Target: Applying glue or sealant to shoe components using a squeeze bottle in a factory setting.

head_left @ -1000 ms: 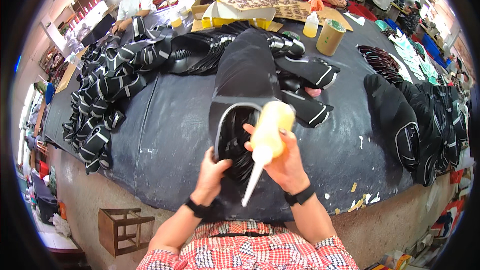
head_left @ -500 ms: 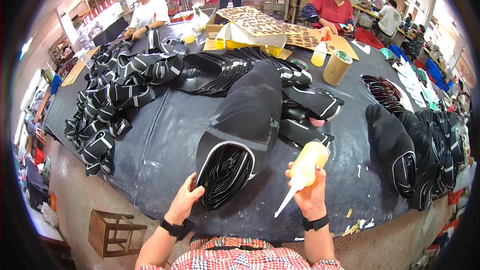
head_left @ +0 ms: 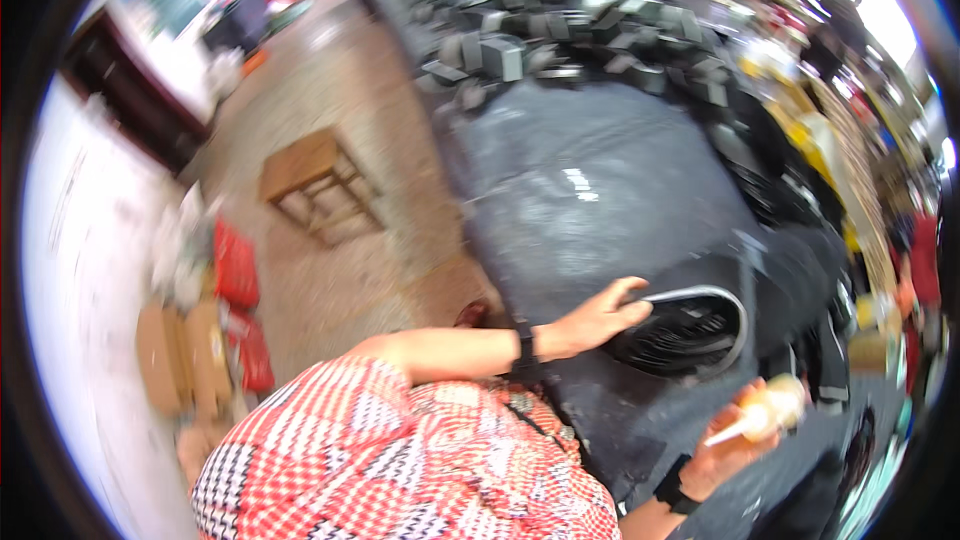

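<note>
A long stack of nested black curved pieces [head_left: 795, 275] with a pale-edged open end lies on the dark table. At the left rim of that open end is my left hand [head_left: 600, 318], its fingers stretched out and apart, touching or very near the edge. My right hand [head_left: 728, 448] is wrapped round a squeeze bottle [head_left: 778, 408] of yellowish liquid. The bottle is tilted, its thin white nozzle pointing down and to the left, just in front of the stack. Motion blurs the bottle and the stack's inner layers.
A heap of black pieces with light strips [head_left: 540, 55] covers the table's far end. On the floor to the left stand a wooden stool [head_left: 310, 170], red bags [head_left: 236, 265] and cardboard boxes [head_left: 165, 360]. The black tabletop [head_left: 580, 190] ends beside the stool.
My view has swung to the left, bringing the floor, stool and wall into sight. My left hand's fingers have straightened at the stack's rim. The bottle stays in my right hand.
</note>
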Motion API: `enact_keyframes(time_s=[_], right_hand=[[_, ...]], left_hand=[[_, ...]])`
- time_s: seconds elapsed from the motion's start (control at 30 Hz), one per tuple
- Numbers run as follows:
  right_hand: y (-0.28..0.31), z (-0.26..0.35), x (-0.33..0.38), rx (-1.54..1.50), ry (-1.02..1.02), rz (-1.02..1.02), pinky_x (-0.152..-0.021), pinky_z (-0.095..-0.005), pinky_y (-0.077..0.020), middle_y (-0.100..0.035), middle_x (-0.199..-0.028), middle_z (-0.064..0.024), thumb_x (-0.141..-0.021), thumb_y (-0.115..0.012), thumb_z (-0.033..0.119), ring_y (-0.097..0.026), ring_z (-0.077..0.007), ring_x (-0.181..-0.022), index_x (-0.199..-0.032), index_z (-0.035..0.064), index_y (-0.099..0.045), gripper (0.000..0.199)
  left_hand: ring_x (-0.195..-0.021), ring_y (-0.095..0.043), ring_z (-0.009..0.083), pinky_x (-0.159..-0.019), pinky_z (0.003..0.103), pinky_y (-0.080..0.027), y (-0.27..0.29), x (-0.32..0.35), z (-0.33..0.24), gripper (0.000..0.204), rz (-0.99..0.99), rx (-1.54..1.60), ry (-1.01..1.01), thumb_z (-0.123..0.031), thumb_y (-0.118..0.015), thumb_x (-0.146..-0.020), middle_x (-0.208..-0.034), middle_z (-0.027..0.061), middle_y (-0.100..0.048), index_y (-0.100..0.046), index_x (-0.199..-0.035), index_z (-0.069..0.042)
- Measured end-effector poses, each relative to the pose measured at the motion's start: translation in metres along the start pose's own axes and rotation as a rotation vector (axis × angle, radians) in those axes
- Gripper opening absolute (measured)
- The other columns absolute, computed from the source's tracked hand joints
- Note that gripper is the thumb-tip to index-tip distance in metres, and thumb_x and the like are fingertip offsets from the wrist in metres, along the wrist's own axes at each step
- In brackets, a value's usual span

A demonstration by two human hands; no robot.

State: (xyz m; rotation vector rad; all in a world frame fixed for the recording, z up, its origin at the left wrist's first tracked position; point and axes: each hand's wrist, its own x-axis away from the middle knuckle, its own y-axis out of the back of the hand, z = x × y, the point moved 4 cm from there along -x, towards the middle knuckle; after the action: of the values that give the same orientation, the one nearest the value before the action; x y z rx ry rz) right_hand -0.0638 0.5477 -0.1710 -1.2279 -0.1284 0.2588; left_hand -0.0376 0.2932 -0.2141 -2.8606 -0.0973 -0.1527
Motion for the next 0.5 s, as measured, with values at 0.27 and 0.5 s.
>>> enact_keyframes(time_s=[0.27, 0.5], right_hand=[[-0.012, -0.012, -0.021, 0.358, 0.032, 0.001, -0.080, -0.0344, -0.0473, -0.038, -0.126, -0.0163, -0.081, -0.050, 0.022, -0.043, -0.0277, -0.112, -0.127, 0.0047, -0.029, 0.054], [-0.126, -0.095, -0.012, 0.956, 0.378, -0.170, -0.059, -0.0298, -0.0490, -0.056, -0.098, -0.0141, -0.078, -0.050, 0.030, -0.055, -0.0240, -0.083, -0.105, -0.0038, -0.049, 0.043]], left_hand=[[-0.094, -0.044, 0.0138, -0.085, 0.027, -0.035, 0.033, 0.005, -0.004, 0.061, 0.003, 0.110, -0.028, -0.033, -0.062, -0.076, -0.101, 0.0094, -0.046, -0.032, -0.118, -0.001], [-0.063, -0.051, 0.0110, -0.055, 0.022, -0.041, 0.090, 0.029, -0.030, 0.073, 0.294, 0.471, 0.200, -0.020, -0.060, -0.072, -0.080, 0.0056, -0.052, -0.019, -0.131, -0.004]])
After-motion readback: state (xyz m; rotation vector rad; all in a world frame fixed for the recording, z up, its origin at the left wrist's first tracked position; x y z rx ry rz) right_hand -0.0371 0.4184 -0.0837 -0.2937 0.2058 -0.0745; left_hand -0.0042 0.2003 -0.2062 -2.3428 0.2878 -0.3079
